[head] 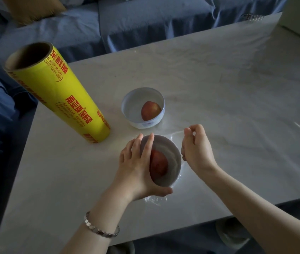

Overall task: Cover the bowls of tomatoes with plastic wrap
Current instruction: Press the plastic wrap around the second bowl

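Observation:
Two white bowls stand on the pale table (218, 107), each holding one red tomato. The far bowl (127, 107) is uncovered, and its tomato (150, 110) shows plainly. The near bowl (173, 154) has clear plastic wrap (175, 133) stretched over it, with its tomato (159, 164) beneath. My left hand (136, 169) cups the near bowl's left side, fingers laid on the wrapped rim. My right hand (196, 149) pinches an edge of the wrap at the bowl's right side. A crumpled bit of wrap (154, 199) lies under the bowl's near edge.
A tall yellow roll of plastic wrap (57, 92) stands upright on the table, left of the bowls. A blue-covered sofa (145, 24) with a tan cushion (33, 8) runs behind and to the left. The table's near edge is close to my forearms.

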Available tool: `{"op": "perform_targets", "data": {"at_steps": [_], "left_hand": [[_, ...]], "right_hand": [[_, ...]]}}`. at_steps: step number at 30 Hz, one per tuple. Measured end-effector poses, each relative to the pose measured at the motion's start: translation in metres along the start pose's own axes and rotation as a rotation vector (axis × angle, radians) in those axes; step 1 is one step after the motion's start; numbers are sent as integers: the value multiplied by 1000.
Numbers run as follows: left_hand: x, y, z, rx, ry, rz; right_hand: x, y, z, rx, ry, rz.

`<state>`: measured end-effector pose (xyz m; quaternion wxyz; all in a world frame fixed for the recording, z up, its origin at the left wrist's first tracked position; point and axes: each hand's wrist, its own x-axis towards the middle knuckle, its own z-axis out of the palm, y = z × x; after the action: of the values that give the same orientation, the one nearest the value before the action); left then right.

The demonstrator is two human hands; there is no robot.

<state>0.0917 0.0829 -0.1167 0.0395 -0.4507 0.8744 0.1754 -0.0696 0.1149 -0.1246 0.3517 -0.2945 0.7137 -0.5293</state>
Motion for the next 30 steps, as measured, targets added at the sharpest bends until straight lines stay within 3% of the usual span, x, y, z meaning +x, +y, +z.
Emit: {"op": "perform_targets", "data": {"at_steps": [5,13,16,19,22,26,30], "left_hand": [[-1,0,-2,1,-16,-6],[-5,12,1,-32,-2,-98],[-10,23,8,-95,96,-226],[-13,38,10,-195,220,-442],[-17,44,9,-270,182,-550],[-29,28,4,-210,99,-477],[-26,3,-10,-151,13,-258]], "right_hand": [[6,10,-8,-87,46,-43],[26,32,4,-45,18,196],[27,32,-2,66,-87,284],[19,28,-14,443,-259,471],[8,33,-17,350,-476,499],[4,28,-10,125,-529,379],[12,18,3,-28,-484,330]]}}
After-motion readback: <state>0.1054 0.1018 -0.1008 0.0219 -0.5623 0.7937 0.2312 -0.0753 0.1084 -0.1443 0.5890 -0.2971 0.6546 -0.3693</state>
